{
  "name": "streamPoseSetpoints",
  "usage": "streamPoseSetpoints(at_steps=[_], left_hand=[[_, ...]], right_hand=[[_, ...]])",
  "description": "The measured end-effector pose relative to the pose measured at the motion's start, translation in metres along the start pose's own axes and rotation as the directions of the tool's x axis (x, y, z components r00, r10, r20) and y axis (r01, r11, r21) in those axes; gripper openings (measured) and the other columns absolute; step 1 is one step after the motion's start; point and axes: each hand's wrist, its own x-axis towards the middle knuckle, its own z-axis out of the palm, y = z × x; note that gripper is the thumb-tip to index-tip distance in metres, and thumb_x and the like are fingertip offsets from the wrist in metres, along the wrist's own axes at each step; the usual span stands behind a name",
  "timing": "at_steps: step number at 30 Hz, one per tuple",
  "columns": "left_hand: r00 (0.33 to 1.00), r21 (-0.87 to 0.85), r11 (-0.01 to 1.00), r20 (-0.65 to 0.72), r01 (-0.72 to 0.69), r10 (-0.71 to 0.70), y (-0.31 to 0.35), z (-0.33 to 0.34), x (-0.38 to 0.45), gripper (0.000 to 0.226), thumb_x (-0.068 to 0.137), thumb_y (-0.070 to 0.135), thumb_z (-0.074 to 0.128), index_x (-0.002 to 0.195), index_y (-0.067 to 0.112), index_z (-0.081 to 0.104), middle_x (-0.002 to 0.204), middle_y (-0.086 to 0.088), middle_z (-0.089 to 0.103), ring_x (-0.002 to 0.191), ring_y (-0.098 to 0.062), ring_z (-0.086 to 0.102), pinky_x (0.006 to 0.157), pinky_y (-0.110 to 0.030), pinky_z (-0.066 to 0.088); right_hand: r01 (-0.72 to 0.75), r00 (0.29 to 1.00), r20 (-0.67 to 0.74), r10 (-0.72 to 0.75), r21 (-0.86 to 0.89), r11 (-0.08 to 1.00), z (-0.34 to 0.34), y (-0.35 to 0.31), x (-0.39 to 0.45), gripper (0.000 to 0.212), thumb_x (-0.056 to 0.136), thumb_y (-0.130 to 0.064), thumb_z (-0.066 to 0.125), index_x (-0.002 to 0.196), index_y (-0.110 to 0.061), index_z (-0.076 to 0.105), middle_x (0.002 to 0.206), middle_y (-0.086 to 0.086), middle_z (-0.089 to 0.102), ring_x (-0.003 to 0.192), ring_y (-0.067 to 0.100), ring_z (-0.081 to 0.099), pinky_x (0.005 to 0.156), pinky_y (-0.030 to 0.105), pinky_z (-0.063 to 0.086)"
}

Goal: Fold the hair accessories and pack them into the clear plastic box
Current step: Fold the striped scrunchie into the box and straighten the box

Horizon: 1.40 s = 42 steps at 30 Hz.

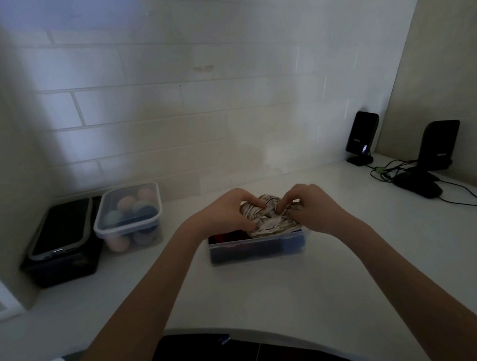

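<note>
Pinching a striped headband (pixel 264 216) from both sides, the left hand (pixel 225 213) and right hand (pixel 314 207) hold it over the clear box (pixel 257 249) of dark accessories on the counter (pixel 266 290). Left: a lidded tub (pixel 129 215), then a phone (pixel 61 227) on a black case. Far right: two speakers (pixel 363 136) with cables.

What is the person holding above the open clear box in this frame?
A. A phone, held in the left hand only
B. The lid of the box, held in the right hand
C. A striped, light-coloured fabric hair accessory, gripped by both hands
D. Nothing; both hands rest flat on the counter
C. The left hand and right hand both pinch the striped fabric accessory just above the clear plastic box, which already holds dark items.
</note>
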Motion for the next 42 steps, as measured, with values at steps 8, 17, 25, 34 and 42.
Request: streamPoseSetpoints(at_steps=[8, 17, 25, 34, 42], left_hand=[[0.994, 0.286, 0.954, 0.082, -0.091, 0.07, -0.007, 0.014, 0.011, 0.049, 0.075, 0.018, 0.07, 0.123, 0.019, 0.057, 0.124, -0.005, 0.045, 0.114, -0.022, 0.045, 0.101, -0.032, 0.038], [0.957, 0.52, 0.805, 0.124, -0.286, 0.26, -0.004, 0.014, 0.01, 0.038, 0.087, 0.025, 0.057, 0.123, 0.014, 0.057, 0.131, -0.004, 0.047, 0.117, -0.02, 0.041, 0.099, -0.036, 0.04], [0.97, 0.582, 0.784, 0.221, -0.218, 0.105, 0.003, 0.014, 0.015, 0.034, 0.093, 0.028, 0.048, 0.122, 0.012, 0.057, 0.126, -0.006, 0.054, 0.11, -0.023, 0.053, 0.095, -0.038, 0.045], [0.957, 0.622, 0.772, 0.282, -0.133, -0.063, 0.005, 0.014, 0.025, 0.048, 0.087, 0.023, 0.057, 0.131, 0.016, 0.039, 0.121, -0.01, 0.058, 0.103, -0.027, 0.056, 0.088, -0.042, 0.05], [0.937, 0.625, 0.77, 0.33, -0.126, -0.115, 0.003, 0.017, 0.029, 0.061, 0.082, 0.017, 0.061, 0.123, 0.027, 0.017, 0.116, -0.015, 0.06, 0.091, -0.032, 0.058, 0.083, -0.05, 0.052]], right_hand=[[0.059, 0.985, 0.175, 0.004, -0.353, 0.934, -0.012, -0.004, -0.004, 0.029, 0.086, -0.048, 0.057, 0.114, -0.043, 0.061, 0.123, -0.014, 0.06, 0.115, 0.019, 0.037, 0.093, 0.04, 0.025], [0.101, 0.948, 0.312, 0.055, -0.464, 0.88, -0.025, -0.002, 0.005, 0.049, 0.082, -0.044, 0.06, 0.129, -0.047, 0.045, 0.133, -0.005, 0.049, 0.121, 0.024, 0.034, 0.094, 0.042, 0.026], [0.122, 0.911, 0.368, 0.185, -0.669, 0.733, -0.033, -0.023, 0.02, 0.062, 0.071, -0.05, 0.072, 0.129, -0.046, 0.05, 0.161, -0.001, -0.004, 0.145, 0.029, -0.013, 0.11, 0.061, 0.005], [0.097, 0.75, 0.46, 0.474, -0.787, 0.61, -0.011, -0.026, 0.036, 0.072, 0.085, -0.048, 0.058, 0.147, -0.039, 0.021, 0.16, -0.003, -0.009, 0.145, 0.032, -0.018, 0.102, 0.076, -0.003], [0.104, 0.683, 0.542, 0.49, -0.736, 0.669, -0.002, -0.021, 0.043, 0.059, 0.088, -0.037, 0.054, 0.143, -0.032, 0.031, 0.138, 0.007, 0.045, 0.124, 0.035, 0.048, 0.106, 0.063, 0.031]])
